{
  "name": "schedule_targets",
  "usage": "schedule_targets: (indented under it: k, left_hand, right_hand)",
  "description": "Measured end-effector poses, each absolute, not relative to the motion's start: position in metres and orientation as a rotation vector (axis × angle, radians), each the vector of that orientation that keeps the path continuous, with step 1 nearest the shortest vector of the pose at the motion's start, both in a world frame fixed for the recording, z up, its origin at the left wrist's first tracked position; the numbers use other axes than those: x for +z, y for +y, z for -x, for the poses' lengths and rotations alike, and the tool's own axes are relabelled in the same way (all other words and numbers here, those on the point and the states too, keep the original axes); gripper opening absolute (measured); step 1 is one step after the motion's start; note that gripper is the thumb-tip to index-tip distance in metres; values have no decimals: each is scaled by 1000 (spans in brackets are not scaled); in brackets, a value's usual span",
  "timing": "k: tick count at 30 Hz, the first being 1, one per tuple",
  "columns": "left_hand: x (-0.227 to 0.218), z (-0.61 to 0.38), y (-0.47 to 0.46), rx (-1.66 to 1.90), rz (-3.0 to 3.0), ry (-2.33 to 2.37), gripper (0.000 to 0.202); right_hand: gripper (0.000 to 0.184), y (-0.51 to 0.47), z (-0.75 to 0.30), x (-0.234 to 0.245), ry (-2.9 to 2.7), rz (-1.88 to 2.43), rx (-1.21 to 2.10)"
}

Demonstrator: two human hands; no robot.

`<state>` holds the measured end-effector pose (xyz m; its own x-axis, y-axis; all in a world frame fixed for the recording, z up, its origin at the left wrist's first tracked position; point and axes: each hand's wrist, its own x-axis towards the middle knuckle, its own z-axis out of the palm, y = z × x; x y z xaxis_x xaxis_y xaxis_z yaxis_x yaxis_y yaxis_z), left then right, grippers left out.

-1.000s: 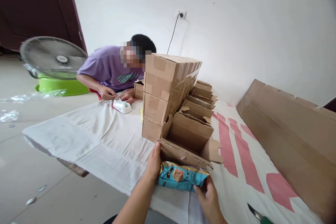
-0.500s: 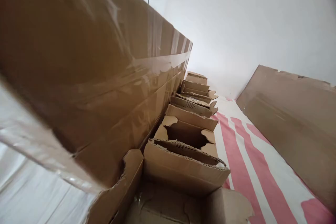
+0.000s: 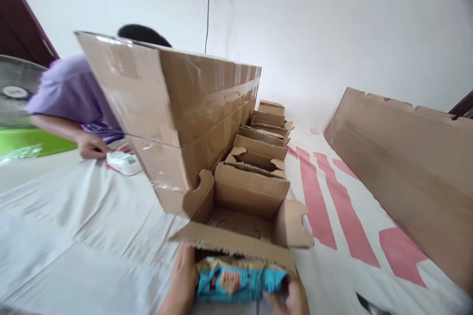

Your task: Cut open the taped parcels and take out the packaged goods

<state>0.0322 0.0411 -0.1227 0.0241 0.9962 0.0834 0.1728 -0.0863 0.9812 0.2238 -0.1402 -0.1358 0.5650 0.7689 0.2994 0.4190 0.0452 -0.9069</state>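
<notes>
A bright blue snack packet (image 3: 231,281) with a tan top edge and a printed label lies crosswise at the bottom of the view, between my two hands. My left hand (image 3: 184,275) is at its left end, its fingertips partly hidden by the packet and cardboard. My right hand (image 3: 290,295) curls around the packet's right end, slightly blurred. Just beyond them stands an open cardboard box (image 3: 244,192), its near flap reaching over the packet and its side flaps spread outward. Bare cardboard shows on its visible floor.
Several open boxes (image 3: 258,145) line a tall taped carton (image 3: 207,93). A person in a purple shirt (image 3: 79,88) sits behind it, hands at a white device (image 3: 124,162). A cardboard panel (image 3: 399,167) leans right over a pink-and-white sheet (image 3: 332,197). A dark pointed object (image 3: 367,303) lies lower right.
The view has pulled back and away from the tall carton. My hands and the blue packet have come into view, as has the other person at the left.
</notes>
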Motion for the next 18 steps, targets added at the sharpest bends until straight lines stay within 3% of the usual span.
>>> schedule_targets:
  k: [3,7,13,18]
  left_hand:
    - [-94,-39,37,1255,-1468,1244,54]
    - [-73,-49,33,1159,-1723,1220,55]
    - [-74,-15,31,753,-2185,1132,25]
    - [-72,19,25,568,-2473,1130,29]
  right_hand:
    - [40,-143,-219,-109,-1006,1541,430]
    - [39,-142,-221,-90,-904,1624,282]
    - [39,-145,-228,-98,-817,1748,170]
    - [35,-140,-226,-101,-886,1761,149]
